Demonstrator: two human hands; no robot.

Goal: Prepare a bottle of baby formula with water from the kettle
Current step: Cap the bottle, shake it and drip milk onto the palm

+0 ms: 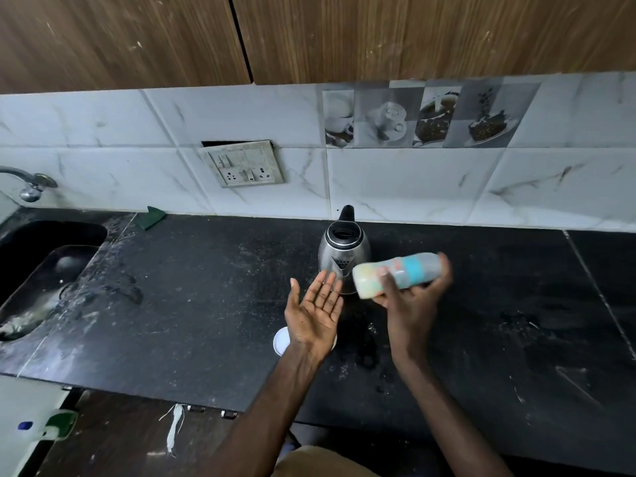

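My right hand (411, 299) grips a baby bottle (399, 275), which lies almost on its side in the air and is blurred by motion; it shows a pale cap end toward the left and a blue band. To its left my left hand (318, 313) is held palm up with the fingers spread and nothing in it. Just behind both hands a steel kettle (344, 249) with a black lid and handle stands on the black counter (192, 304). Under my left wrist a white round object (280, 340) is partly hidden.
A black sink (44, 263) with a tap (29, 182) is at the left. A switch and socket plate (246, 163) is on the tiled wall. A green scrub pad (151, 216) lies at the counter's back. A green-capped bottle (56, 425) sits below the counter edge.
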